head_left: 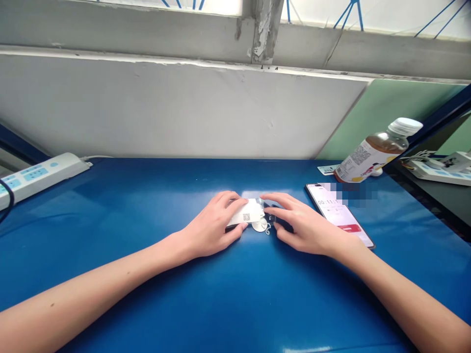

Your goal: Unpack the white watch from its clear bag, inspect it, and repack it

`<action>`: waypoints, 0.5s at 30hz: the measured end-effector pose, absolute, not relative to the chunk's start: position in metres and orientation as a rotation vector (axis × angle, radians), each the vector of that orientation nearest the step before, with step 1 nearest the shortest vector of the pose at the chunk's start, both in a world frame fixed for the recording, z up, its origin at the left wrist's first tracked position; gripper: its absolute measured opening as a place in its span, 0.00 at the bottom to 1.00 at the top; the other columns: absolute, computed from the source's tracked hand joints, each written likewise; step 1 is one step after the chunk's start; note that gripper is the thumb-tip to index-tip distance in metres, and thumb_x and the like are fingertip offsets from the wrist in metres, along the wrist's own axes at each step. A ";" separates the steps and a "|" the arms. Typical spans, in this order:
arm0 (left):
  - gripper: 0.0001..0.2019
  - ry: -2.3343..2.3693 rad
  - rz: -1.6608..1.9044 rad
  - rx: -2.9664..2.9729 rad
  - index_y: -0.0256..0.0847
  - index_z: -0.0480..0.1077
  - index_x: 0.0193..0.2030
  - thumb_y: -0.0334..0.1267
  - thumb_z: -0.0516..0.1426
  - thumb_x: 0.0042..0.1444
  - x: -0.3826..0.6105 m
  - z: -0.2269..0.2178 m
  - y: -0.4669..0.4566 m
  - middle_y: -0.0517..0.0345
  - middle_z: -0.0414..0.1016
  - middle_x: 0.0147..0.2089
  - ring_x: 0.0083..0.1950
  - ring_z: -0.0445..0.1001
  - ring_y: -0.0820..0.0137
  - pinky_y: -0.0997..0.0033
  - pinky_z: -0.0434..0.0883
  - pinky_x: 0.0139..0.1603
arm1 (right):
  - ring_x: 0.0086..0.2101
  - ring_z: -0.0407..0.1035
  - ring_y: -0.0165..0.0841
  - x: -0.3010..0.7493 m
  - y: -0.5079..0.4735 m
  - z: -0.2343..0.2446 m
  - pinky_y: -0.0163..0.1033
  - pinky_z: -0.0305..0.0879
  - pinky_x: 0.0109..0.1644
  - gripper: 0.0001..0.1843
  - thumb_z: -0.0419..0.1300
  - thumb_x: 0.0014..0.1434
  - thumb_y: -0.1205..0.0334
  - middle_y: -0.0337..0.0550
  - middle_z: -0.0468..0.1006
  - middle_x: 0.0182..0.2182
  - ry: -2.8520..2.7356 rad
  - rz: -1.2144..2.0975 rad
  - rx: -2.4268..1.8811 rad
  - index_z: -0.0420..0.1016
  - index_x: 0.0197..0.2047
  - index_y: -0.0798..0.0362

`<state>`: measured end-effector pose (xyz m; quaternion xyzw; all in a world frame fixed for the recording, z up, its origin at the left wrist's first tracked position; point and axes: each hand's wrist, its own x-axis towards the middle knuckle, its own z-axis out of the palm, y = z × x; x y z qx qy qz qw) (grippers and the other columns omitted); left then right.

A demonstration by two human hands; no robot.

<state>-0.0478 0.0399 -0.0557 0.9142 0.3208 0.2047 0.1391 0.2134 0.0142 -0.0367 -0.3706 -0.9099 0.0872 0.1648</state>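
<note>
My left hand (pixel 222 221) is closed around a small white box or card (pixel 246 212) with a QR code, low over the blue tabletop, its thumb at the near edge and its fingers along the far side. Against the right end of the white piece lie a round pale disc (pixel 259 225), a short silvery chain (pixel 268 229) and a small dark shiny item (pixel 272 218) whose kind I cannot make out. My right hand (pixel 300 221) arches beside these, fingers and thumb apart. Its forefinger reaches the right end of the white piece.
A phone (pixel 342 215) with a running timer lies right of my right hand. Behind it are a tilted drink bottle (pixel 379 149) and a small white card (pixel 327 170). Power strips (pixel 47 171) sit at the left and right edges. A pale wall (pixel 176 108) bounds the blue table (pixel 176 299).
</note>
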 end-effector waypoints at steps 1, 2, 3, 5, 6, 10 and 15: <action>0.21 0.928 0.593 2.647 0.35 0.63 0.64 0.41 0.52 0.68 -0.048 -0.056 0.040 0.39 0.65 0.60 0.63 0.63 0.53 0.51 0.66 0.63 | 0.65 0.59 0.48 0.212 0.013 -0.037 0.55 0.63 0.65 0.20 0.55 0.61 0.69 0.59 0.64 0.66 -2.590 0.273 -1.056 0.72 0.56 0.58; 0.21 0.927 0.595 2.652 0.35 0.63 0.64 0.41 0.52 0.68 -0.048 -0.057 0.040 0.39 0.65 0.61 0.63 0.63 0.53 0.50 0.66 0.63 | 0.66 0.56 0.48 0.211 0.011 -0.037 0.55 0.62 0.66 0.20 0.55 0.62 0.68 0.60 0.61 0.67 -2.593 0.301 -1.058 0.72 0.57 0.59; 0.21 0.923 0.597 2.659 0.35 0.63 0.64 0.41 0.52 0.68 -0.048 -0.057 0.041 0.39 0.65 0.61 0.64 0.63 0.53 0.50 0.66 0.63 | 0.67 0.54 0.48 0.210 0.010 -0.037 0.56 0.60 0.67 0.20 0.54 0.64 0.66 0.61 0.58 0.69 -2.600 0.330 -1.062 0.71 0.58 0.60; 0.21 0.909 0.598 2.674 0.35 0.63 0.65 0.40 0.51 0.68 -0.048 -0.058 0.041 0.39 0.66 0.61 0.64 0.63 0.52 0.48 0.65 0.64 | 0.69 0.50 0.48 0.209 0.008 -0.037 0.56 0.58 0.68 0.21 0.53 0.66 0.61 0.61 0.54 0.70 -2.625 0.380 -1.083 0.69 0.60 0.60; 0.21 0.901 0.594 2.681 0.35 0.63 0.65 0.40 0.51 0.68 -0.049 -0.058 0.042 0.39 0.66 0.61 0.64 0.63 0.52 0.48 0.65 0.64 | 0.69 0.49 0.48 0.209 0.007 -0.037 0.56 0.58 0.68 0.23 0.53 0.67 0.59 0.61 0.53 0.71 -2.637 0.396 -1.098 0.68 0.61 0.60; 0.22 0.900 0.565 2.702 0.37 0.63 0.67 0.40 0.51 0.69 -0.050 -0.060 0.043 0.39 0.65 0.64 0.66 0.62 0.52 0.48 0.64 0.65 | 0.69 0.49 0.49 0.209 0.008 -0.038 0.57 0.58 0.68 0.28 0.52 0.69 0.55 0.62 0.52 0.71 -2.665 0.394 -1.151 0.62 0.67 0.61; 0.24 0.908 0.441 2.760 0.36 0.59 0.69 0.44 0.49 0.71 -0.049 -0.058 0.044 0.39 0.61 0.68 0.70 0.56 0.48 0.44 0.61 0.68 | 0.67 0.54 0.50 0.211 0.011 -0.037 0.58 0.61 0.66 0.22 0.51 0.69 0.56 0.62 0.60 0.68 -2.638 0.278 -1.155 0.70 0.60 0.59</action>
